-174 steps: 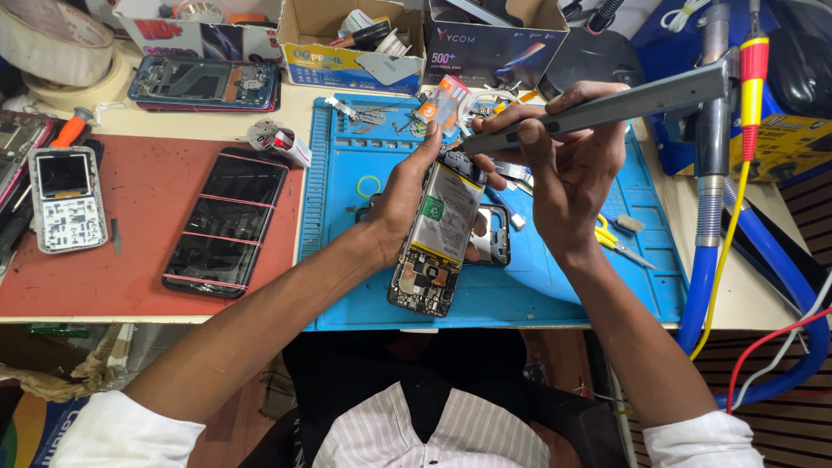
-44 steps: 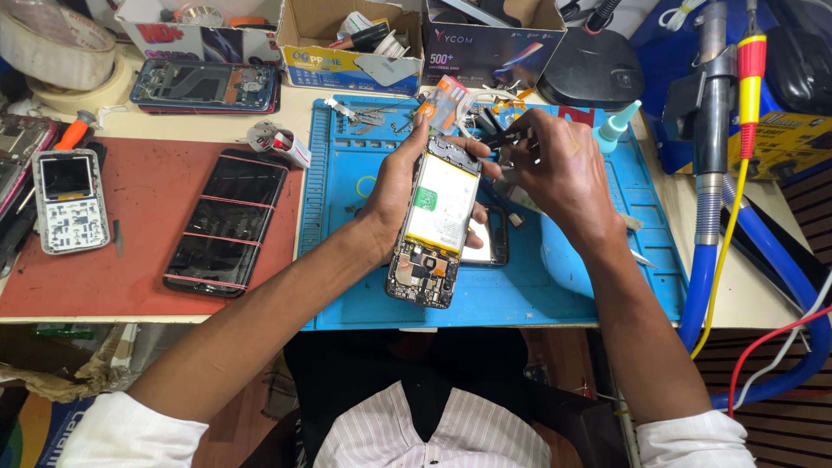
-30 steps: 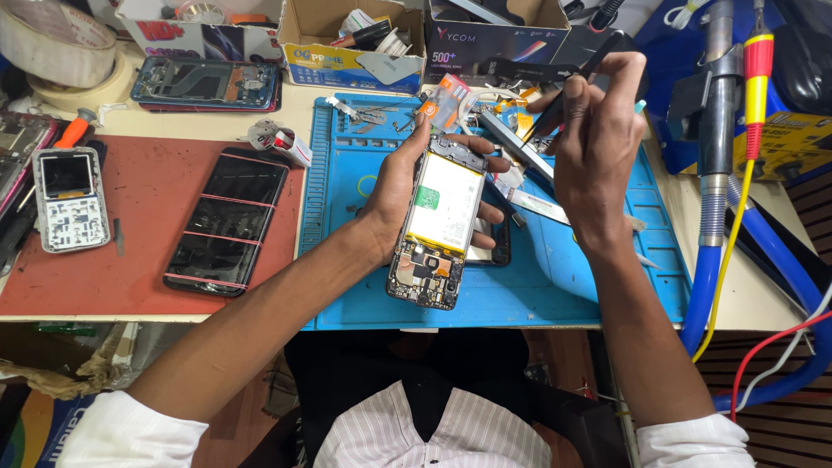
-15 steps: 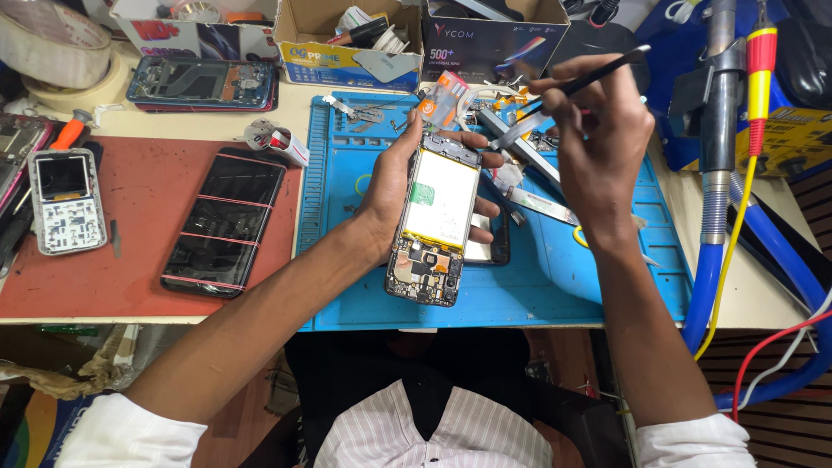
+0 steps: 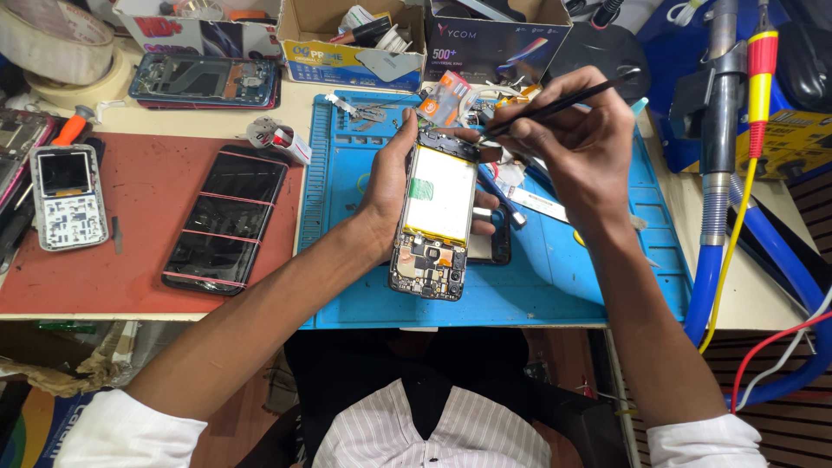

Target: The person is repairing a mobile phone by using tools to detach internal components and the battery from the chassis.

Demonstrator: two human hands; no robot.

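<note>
My left hand [image 5: 392,186] grips an opened smartphone [image 5: 435,218] with its back cover off, showing a white battery and circuit board, held over the blue work mat [image 5: 555,277]. My right hand [image 5: 579,147] pinches a thin black tool [image 5: 555,106] like a pen, its tip touching the far end of the phone near the top board. A second dark phone part [image 5: 496,247] lies on the mat just under the held phone.
A black phone wrapped in rubber bands [image 5: 225,221] and a small bare keypad phone [image 5: 68,206] lie on the red mat [image 5: 130,277]. Cardboard boxes [image 5: 351,39] and another open phone [image 5: 206,80] sit at the back. A blue hose and soldering stand [image 5: 718,130] rise at right.
My right hand put down the large grey tool, picked up the thin black tool behind the mat and brought its tip to the phone's top end. The left hand kept holding the phone.
</note>
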